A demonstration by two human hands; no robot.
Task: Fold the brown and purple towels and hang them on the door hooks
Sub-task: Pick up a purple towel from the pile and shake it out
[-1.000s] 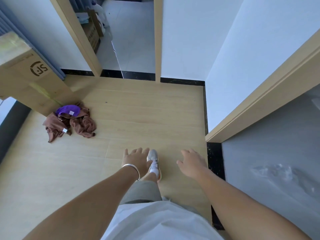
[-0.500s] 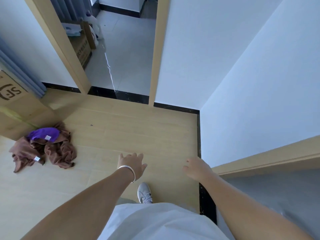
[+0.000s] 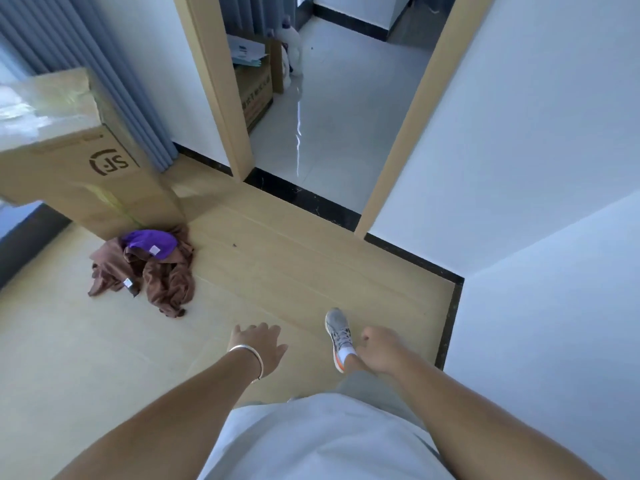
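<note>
A crumpled brown towel [image 3: 162, 277] lies in a heap on the wooden floor at the left. On top of it sits a bunched purple towel [image 3: 149, 240] with a white tag. My left hand [image 3: 258, 342], a silver bangle on its wrist, hangs over the floor to the right of the heap with fingers spread and holds nothing. My right hand [image 3: 379, 348] hangs further right, fingers loosely curled and empty. No door hooks are in view.
A large cardboard box [image 3: 79, 168] stands right behind the towels. Grey curtains [image 3: 121, 84] hang past it. An open doorway [image 3: 332, 126] leads to a tiled room with another carton [image 3: 254, 91]. White walls [image 3: 536, 150] close in at the right. My shoe [image 3: 338, 332] is stepping forward.
The view has swung left and the towel heap now lies nearer the middle. My foot has stepped forward. Both hands stay empty, and the right one's fingers have curled more.
</note>
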